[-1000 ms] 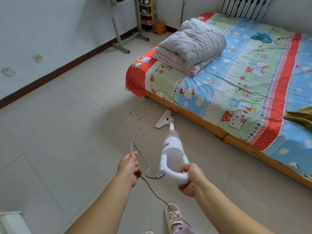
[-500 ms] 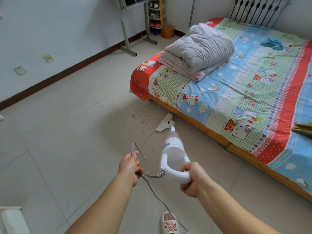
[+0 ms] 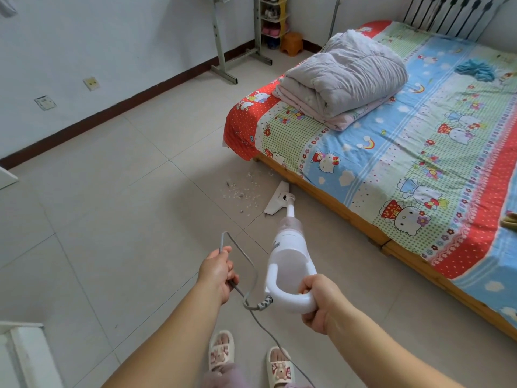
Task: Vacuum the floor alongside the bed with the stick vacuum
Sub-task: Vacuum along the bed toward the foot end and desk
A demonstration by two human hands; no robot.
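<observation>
Vacuum (image 3: 288, 247) looks light, rigid — right hand (image 3: 321, 303) wrapped round its loop handle, left hand (image 3: 219, 271) pinching the cord (image 3: 249, 264); nozzle (image 3: 277, 198) beside the bed (image 3: 335, 191).

Single head-worn wide-angle view, looking forward and down. Near field: both forearms; beyond: tiled floor (image 3: 117, 219) and bed (image 3: 391, 152) at right.

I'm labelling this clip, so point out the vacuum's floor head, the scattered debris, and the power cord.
floor head (image 3: 275, 198), head view, on its flat white top.
debris (image 3: 243, 191), head view, middle of the scatter on the tile.
power cord (image 3: 246, 260), head view, on the loop beside the left hand.
</observation>
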